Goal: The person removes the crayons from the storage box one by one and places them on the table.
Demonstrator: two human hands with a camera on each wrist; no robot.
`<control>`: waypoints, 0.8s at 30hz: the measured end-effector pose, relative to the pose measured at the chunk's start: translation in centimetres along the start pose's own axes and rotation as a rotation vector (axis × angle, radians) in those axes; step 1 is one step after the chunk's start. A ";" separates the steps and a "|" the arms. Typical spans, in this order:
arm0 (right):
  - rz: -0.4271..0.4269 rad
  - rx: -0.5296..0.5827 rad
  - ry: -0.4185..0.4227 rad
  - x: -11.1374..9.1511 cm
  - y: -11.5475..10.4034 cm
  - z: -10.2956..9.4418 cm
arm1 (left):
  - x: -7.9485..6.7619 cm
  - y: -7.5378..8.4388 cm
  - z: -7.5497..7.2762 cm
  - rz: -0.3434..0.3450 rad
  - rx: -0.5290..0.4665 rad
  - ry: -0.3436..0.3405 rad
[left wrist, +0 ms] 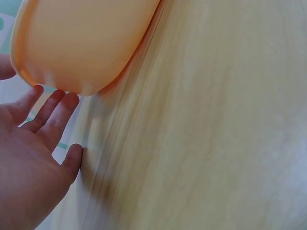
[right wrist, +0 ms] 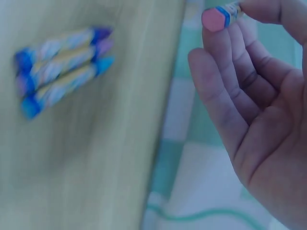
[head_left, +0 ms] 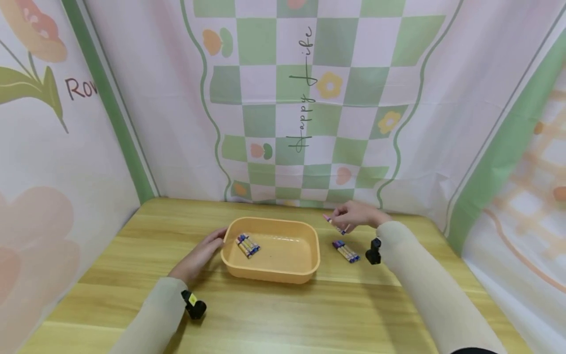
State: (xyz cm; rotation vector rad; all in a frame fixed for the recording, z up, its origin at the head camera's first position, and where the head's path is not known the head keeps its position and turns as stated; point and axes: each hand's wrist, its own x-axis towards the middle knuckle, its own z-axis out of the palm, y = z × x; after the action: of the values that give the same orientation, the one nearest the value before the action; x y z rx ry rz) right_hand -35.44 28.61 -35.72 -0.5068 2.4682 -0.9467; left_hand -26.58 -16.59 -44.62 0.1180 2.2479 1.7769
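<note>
Several spread fingers (left wrist: 60,115) of the left hand (head_left: 199,256) touch an orange plastic tray (head_left: 267,276) holding paper-wrapped crayons (head_left: 247,246). Rightward, beyond three more crayons (head_left: 346,251) on the wooden bench (head_left: 274,314), the right hand (head_left: 355,215) pinches a pink crayon (right wrist: 214,20), mid-transfer, I'd guess; next it needs carrying left into the tray.

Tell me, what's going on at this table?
A person is handling crayons with their right hand, which pinches a pink crayon above the table, to the right of an orange tray. Their left hand rests its fingers against the tray's left end. Three more crayons lie side by side on the table, just right of the tray, and a small group of crayons lies inside it, toward its left end.
</note>
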 end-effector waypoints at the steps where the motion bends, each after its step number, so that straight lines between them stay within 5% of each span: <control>1: 0.005 0.001 0.010 -0.3 0.5 -0.1 | 0.0 0.0 0.0 0.000 -0.004 -0.001; 14: 0.082 0.059 0.058 -2.8 6.8 1.4 | 0.1 -0.3 -0.1 0.016 0.010 0.001; 24: 0.115 0.068 0.069 -3.1 8.5 2.9 | 0.0 -0.3 0.0 -0.015 -0.004 0.018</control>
State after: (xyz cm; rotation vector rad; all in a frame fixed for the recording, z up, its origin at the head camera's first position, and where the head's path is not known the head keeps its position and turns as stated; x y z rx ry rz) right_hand -32.84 34.50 -42.74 -0.3104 2.4863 -1.0134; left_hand -26.50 -16.67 -44.92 0.0844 2.2513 1.7819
